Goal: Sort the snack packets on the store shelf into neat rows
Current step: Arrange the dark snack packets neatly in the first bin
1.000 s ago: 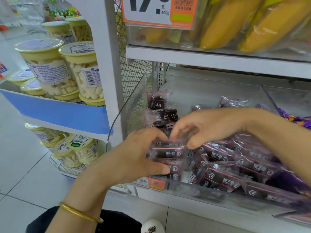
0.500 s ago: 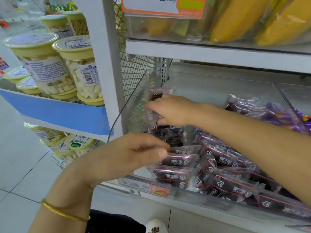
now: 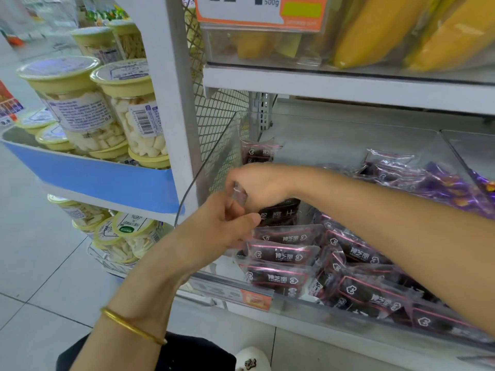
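Both hands are working at the left end of a clear acrylic bin (image 3: pixel 348 124) on a white metal store shelf (image 3: pixel 348 87). The right hand (image 3: pixel 263 187) is reaching across from the right, knuckles up, its fingers curling down around the crinkly clear edge of a dark snack packet (image 3: pixel 280 212) lying beneath it. The left hand (image 3: pixel 227 223) is coming up from below, thumb and fingers pinching together at the same spot; whether it is gripping that packet's film or only touching it is not clear. A thin, smooth gold bangle (image 3: pixel 131 326) is circling the left wrist.

The snack packets are flat, glossy plastic pillows, dark maroon with pink borders and white cloud-shaped marks. Three of them (image 3: pixel 284 254) are lying stacked in a column toward the front lip just beside the left hand, one (image 3: pixel 258 152) is standing upright against the bin's back left corner, and a looser heap (image 3: pixel 375 293) is spreading rightward. Shiny purple wrapped sweets (image 3: pixel 452 188) are piled further right, beside a transparent divider.

Behind the bin's curved wall a white wire mesh panel (image 3: pixel 214 108) is showing. To the left, round clear tubs with pale yellow lids (image 3: pixel 80 103) are holding small white pieces, sitting on a blue-fronted rack (image 3: pixel 101 180).
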{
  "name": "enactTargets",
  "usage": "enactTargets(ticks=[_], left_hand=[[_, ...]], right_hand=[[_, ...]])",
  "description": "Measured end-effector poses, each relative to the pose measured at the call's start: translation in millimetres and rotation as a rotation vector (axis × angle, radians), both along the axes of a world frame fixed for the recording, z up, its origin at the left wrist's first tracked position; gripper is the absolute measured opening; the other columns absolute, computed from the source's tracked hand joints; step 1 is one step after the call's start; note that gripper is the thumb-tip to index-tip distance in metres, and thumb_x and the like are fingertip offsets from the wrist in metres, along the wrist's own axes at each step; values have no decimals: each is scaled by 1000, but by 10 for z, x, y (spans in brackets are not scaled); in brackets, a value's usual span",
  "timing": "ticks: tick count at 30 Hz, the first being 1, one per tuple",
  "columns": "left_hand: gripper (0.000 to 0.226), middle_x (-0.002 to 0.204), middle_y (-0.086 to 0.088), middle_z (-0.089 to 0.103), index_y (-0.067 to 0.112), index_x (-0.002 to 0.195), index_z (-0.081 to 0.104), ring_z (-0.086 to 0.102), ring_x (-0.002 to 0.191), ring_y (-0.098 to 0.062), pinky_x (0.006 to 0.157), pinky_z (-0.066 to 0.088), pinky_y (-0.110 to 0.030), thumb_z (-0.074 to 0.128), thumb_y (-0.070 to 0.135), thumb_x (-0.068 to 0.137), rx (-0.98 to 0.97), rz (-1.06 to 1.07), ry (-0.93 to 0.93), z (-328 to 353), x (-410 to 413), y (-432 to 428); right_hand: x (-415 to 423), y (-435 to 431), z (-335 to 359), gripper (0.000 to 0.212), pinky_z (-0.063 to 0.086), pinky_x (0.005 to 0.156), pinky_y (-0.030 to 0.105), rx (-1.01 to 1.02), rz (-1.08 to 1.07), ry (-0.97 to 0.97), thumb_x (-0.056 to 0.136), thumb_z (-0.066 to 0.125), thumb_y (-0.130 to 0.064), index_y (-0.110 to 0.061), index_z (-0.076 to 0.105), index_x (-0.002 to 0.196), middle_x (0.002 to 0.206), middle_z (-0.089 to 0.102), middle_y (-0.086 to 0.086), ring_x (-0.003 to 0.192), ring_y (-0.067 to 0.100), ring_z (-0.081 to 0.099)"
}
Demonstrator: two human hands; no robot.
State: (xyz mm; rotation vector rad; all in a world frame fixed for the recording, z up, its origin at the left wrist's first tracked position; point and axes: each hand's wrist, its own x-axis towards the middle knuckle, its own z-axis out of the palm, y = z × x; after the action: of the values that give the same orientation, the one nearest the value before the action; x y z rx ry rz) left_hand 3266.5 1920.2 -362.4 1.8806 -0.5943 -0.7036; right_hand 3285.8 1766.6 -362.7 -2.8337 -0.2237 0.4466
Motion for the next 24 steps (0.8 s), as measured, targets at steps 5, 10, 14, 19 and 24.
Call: enactTargets(ticks=[5, 10, 14, 19, 24], left_hand=[[23, 68, 0, 49, 9, 75, 44, 64, 65, -2, 73, 58, -25, 59, 20, 88, 22, -16, 4, 16, 20, -13], [28, 70, 1, 49, 10, 87, 43, 59, 66, -7, 82, 57, -34, 67, 23, 82, 24, 34, 49, -19, 10, 27], [40, 83, -2, 52, 13, 103, 38, 62, 72, -14, 86, 55, -41, 70, 22, 80, 5, 80, 124, -18, 29, 38], [57, 97, -1, 52, 21, 120, 23, 62, 82, -15, 82, 56, -38, 68, 18, 83, -14, 100, 66, -69, 14, -42], [40, 98, 12, 50, 30, 107, 30, 55, 80, -4, 66, 44, -10, 62, 36, 85, 70, 89, -286, -157, 42, -33]], right_hand=[[-48, 149, -78, 20, 37, 51, 26, -57, 104, 14, 83, 56, -9, -15, 53, 65, 59, 48, -3, 54, 10, 42], [-199, -112, 74, 12, 45, 64, 24, 133, -182, -143, 70, 79, -24, -25, 67, 75, 76, 64, -11, 72, 8, 59], [-440, -301, 219, 18, 51, 72, 20, 636, -502, -383, 67, 81, -10, -15, 70, 81, 80, 66, -9, 73, 1, 61], [-490, -250, 222, 21, 52, 68, 14, 949, -609, -462, 65, 80, -3, -19, 68, 72, 77, 70, -8, 72, 1, 64], [-572, -234, 157, 19, 53, 80, 25, 960, -560, -287, 68, 77, 0, -14, 68, 78, 76, 71, -3, 71, 8, 66]])
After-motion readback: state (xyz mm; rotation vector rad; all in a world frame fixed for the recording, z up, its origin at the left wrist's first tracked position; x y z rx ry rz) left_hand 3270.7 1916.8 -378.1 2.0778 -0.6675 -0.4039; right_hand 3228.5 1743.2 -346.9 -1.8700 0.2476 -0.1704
